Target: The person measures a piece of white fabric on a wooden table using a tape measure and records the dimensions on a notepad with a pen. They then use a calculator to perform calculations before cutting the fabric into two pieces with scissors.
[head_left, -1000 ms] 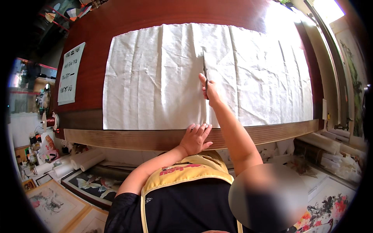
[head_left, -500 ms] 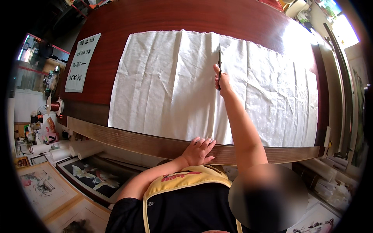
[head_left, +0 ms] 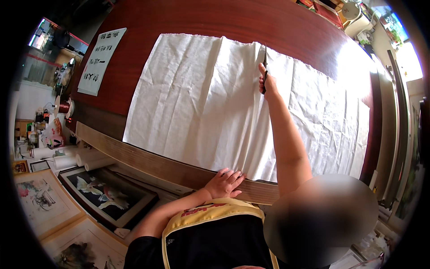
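Note:
A wide, creased white cloth (head_left: 188, 98) lies spread over the dark red table. My right hand (head_left: 270, 85) reaches across it towards its far edge, closed around the handles of dark scissors (head_left: 265, 58). The blades point away from me, and their tips lie about level with the cloth's far edge. Whether they are in the cloth I cannot tell. At the near edge, my left hand (head_left: 224, 183) rests flat with its fingers apart, fingertips on the cloth beside a long fold. It holds nothing.
A sheet with brush writing (head_left: 102, 60) lies on the table (head_left: 197, 18) to the left. A wooden strip (head_left: 134, 154) runs along the near edge. Framed paintings (head_left: 107, 193) and white paper rolls (head_left: 85, 157) stand below left. A red spool (head_left: 67, 107) sits by the left corner.
My right hand has moved the scissors farther away, up to the cloth's far edge. My left hand stays at the near edge. The whole view has turned slightly.

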A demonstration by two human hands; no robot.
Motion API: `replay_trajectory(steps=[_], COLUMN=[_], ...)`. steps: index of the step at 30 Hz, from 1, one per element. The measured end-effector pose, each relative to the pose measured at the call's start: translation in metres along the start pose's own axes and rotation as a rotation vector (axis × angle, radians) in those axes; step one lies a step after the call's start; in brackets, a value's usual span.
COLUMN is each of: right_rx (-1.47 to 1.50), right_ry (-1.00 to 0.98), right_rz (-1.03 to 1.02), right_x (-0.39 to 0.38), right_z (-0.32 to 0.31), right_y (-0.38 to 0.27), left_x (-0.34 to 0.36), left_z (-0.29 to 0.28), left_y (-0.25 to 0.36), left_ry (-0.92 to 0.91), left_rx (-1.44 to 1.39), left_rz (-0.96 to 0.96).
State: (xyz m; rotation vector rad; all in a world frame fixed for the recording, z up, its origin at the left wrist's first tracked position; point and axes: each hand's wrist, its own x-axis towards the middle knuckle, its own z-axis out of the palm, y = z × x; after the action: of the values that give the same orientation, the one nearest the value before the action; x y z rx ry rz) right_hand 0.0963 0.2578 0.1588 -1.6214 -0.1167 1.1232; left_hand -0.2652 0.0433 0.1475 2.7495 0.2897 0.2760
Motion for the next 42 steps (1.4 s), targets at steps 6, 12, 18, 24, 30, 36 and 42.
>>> replay_trajectory(steps=[6,12,18,24,30,36,42], right_rx=[0.033,0.305,0.331,-0.312,-0.682,-1.000,-0.910], right_ry=[0.000,-0.105,-0.071,0.164,0.572,0.834,0.747], right_rz=[-0.129,-0.321,-0.234,-0.417,-0.493,-0.548,-0.665], right_x=[0.032,0.002,-0.096,-0.229,-0.292,-0.315,-0.333], right_z=[0.002,-0.017,-0.107,-0.158,-0.180,-0.158,-0.100], right_y=[-0.032,-0.050,0.021,0.103,0.206,0.239,0.208], left_x=[0.000,-0.004,-0.007,-0.073,-0.109,-0.159,-0.082], left_z=[0.006,0.006,-0.051,-0.106,-0.164,-0.195,-0.320], left_y=[0.003,-0.003,-0.059,-0.272,-0.344,-0.410,-0.368], left_ry=[0.021,0.046,0.459,0.628,0.257,0.357,0.218], left_rx=[0.049,-0.265,-0.238,0.487,0.152,-0.212,-0.524], left_rz=[0.013,-0.074,-0.454,-1.036,-1.495,-1.152,-0.781])
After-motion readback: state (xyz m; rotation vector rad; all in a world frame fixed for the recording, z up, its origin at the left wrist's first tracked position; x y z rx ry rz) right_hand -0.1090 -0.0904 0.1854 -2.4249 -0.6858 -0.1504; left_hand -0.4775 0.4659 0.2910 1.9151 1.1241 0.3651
